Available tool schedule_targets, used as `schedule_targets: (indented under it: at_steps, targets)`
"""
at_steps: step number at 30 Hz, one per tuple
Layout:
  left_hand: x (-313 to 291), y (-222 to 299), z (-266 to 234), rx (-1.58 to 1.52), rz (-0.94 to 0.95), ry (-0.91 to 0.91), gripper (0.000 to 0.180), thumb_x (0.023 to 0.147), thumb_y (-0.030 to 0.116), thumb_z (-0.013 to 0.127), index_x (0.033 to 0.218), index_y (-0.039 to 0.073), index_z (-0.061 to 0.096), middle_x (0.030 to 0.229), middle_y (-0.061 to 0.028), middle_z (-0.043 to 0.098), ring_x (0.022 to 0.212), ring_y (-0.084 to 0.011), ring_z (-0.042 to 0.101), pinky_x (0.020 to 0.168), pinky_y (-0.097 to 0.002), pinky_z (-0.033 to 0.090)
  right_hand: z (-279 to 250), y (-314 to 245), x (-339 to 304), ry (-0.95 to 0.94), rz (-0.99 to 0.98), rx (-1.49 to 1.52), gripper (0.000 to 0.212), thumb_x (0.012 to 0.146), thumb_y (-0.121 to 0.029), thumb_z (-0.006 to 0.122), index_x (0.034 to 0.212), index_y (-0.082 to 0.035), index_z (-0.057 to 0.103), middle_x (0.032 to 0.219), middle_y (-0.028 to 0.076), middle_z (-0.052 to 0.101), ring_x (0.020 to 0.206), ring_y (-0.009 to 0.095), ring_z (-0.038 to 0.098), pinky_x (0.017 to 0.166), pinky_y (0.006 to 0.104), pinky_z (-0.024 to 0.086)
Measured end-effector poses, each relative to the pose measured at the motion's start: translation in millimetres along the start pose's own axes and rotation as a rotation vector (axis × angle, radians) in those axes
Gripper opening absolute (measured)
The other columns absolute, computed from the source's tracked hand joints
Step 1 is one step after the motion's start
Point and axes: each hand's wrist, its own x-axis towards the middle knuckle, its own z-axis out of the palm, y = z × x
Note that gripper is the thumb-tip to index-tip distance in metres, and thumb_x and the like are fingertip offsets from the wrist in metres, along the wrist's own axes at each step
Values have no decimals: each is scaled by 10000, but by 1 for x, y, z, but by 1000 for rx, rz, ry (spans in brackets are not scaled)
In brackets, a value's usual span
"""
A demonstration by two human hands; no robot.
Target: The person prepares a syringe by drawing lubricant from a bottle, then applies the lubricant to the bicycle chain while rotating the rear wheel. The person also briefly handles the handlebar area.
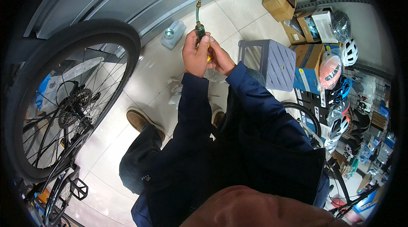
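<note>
Close together in front of me, both hands are closed around a small hand tool with a dark green body (200, 30). A short translucent green hose (197, 15) rises from its top and ends in a brass-coloured fitting. My left hand (195, 58) grips the body with the thumb along it. My right hand (222, 60) presses in from the other side, its fingertips meeting the left thumb. A bit of yellow (208, 58) shows between the palms; the tool's lower end is hidden. Beyond the left hand, a clear bluish plastic container (174, 35) with a round top stands on the tiled floor.
A bicycle wheel (131, 52) with a black tyre stands at left, on a bike with a pedal (79, 189). To the right are a grey plastic stool (278, 65), cardboard boxes (278, 6) and several helmets (349, 52). Clear plastic bags (175, 96) lie between my shoes.
</note>
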Motion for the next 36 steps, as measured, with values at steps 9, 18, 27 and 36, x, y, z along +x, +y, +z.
schedule_targets:
  at_steps: [9,18,27,36]
  targets:
    - [0,-7,-6,-27,16,21,297,1031,87,642,1299,-22,577,1175,-91,705,1087,-142,649,958,-284,512,10,-3,0,47,11,96,562,1039,-617,460,1255,-122,615,1093,39,661,977,154,646,864,346,555]
    - [1,-6,-8,-46,17,49,279,1041,106,636,1288,-12,582,1161,-86,703,1064,-128,644,926,-279,519,8,1,6,56,25,49,573,1046,-636,438,1201,-124,644,1045,21,669,914,122,635,817,275,544]
    - [5,-20,-11,-375,-159,187,267,1096,163,543,1297,-12,541,1183,-127,680,1151,-232,663,1001,-385,554,-16,10,-30,235,-112,-235,298,1039,-247,673,1246,-34,653,980,47,712,829,89,655,745,240,539]
    - [-8,-41,-4,-589,-341,227,355,1099,301,544,1363,64,524,1298,-120,657,1265,-267,612,1086,-458,468,-67,-11,-37,100,-207,-602,248,1025,-79,665,1255,11,689,962,45,744,821,94,659,742,231,526]
